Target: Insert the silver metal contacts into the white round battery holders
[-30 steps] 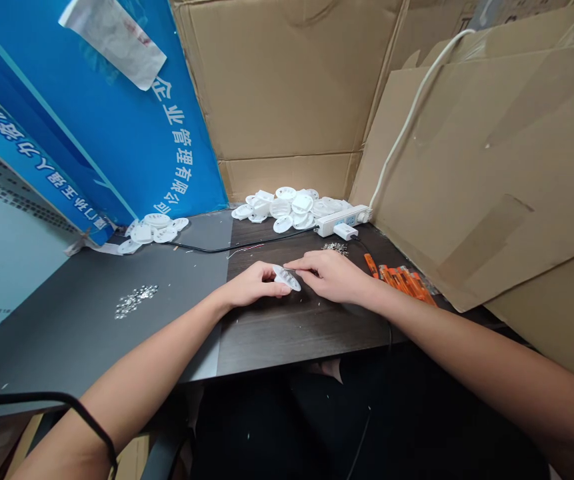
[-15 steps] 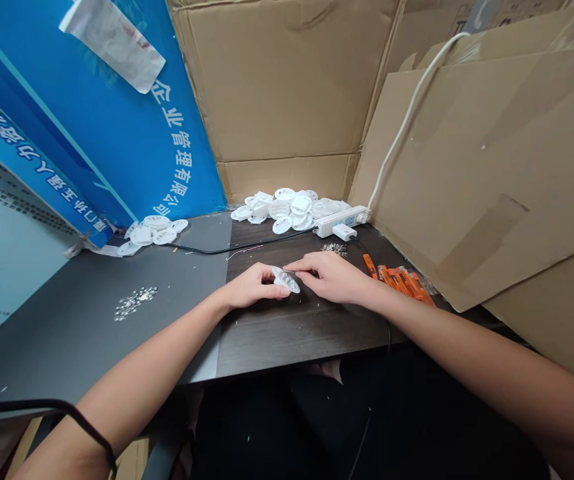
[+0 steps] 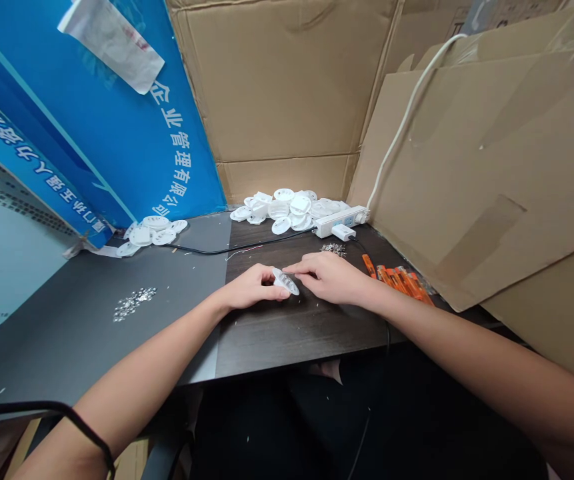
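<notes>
In the head view, a white round plastic disc (image 3: 285, 282) is tilted above the dark tabletop. My left hand (image 3: 253, 287) pinches its left edge between thumb and fingers. My right hand (image 3: 324, 275) is closed at the disc's right side, its index finger reaching the upper edge. Whether something small sits between those right fingertips is too fine to make out. Behind my right hand lies a small heap of tiny metal parts (image 3: 334, 249). Several orange-handled tools (image 3: 404, 283) lie beyond my right forearm.
White discs are piled at the back (image 3: 291, 208) and more lie at the back left (image 3: 154, 233). A white power strip (image 3: 341, 221) stands against the cardboard wall (image 3: 287, 87). Shiny small parts (image 3: 134, 304) lie on the grey surface (image 3: 81, 347). A black cable (image 3: 221, 251) crosses the table.
Both hands and the disc stay in almost the same place. My right fingertips have shifted very slightly at the disc's edge.
</notes>
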Available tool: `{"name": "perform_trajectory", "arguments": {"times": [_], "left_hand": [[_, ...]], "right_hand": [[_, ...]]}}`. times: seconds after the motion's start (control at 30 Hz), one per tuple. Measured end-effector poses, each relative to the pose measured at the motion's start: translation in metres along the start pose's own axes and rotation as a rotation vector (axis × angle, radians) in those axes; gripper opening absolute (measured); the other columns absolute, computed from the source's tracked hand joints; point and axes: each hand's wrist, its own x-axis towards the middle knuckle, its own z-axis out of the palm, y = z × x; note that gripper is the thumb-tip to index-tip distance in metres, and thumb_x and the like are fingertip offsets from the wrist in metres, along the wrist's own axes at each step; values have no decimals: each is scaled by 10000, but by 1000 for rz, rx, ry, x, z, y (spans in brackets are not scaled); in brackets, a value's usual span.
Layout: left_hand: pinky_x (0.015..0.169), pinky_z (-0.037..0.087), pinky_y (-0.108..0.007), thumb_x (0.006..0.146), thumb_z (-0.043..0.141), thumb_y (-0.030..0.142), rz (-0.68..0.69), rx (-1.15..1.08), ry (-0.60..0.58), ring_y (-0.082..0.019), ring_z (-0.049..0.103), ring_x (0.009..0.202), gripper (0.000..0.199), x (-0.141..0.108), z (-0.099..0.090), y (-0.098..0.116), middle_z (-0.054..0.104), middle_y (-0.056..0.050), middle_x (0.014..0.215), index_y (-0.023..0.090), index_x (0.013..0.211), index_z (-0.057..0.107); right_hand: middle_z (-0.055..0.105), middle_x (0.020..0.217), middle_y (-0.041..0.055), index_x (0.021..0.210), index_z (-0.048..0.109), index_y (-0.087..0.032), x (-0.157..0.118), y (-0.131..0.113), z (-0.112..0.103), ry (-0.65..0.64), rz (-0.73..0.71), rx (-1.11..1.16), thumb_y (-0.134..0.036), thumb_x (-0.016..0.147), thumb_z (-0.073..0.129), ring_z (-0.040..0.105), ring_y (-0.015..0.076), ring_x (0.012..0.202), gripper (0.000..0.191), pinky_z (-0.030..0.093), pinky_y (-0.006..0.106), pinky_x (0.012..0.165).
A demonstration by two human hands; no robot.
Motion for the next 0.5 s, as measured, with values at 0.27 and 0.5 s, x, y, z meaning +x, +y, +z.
{"name": "perform_trajectory", "arguments": {"times": [0.27, 0.5], "left_hand": [[721, 412, -245, 797, 757, 521, -5, -1, -7, -112, 514, 732, 444, 0, 1, 1, 615, -32, 796, 95, 873, 656], [711, 393, -242, 790, 753, 537, -10, 19, -21, -113, 499, 742, 467, 0, -1, -2, 598, -31, 812, 91, 872, 642]], "right_hand": [[703, 1018, 25, 1335, 721, -372, 0, -1, -1, -18, 11, -16, -186, 993, 486, 616, 151, 889, 454, 405, 253, 785], [724, 1149, -26, 1355, 692, -427, -1, -6, -8, -78, 37, -64, -163, 981, 482, 650, 160, 959, 504, 418, 266, 821]]}}
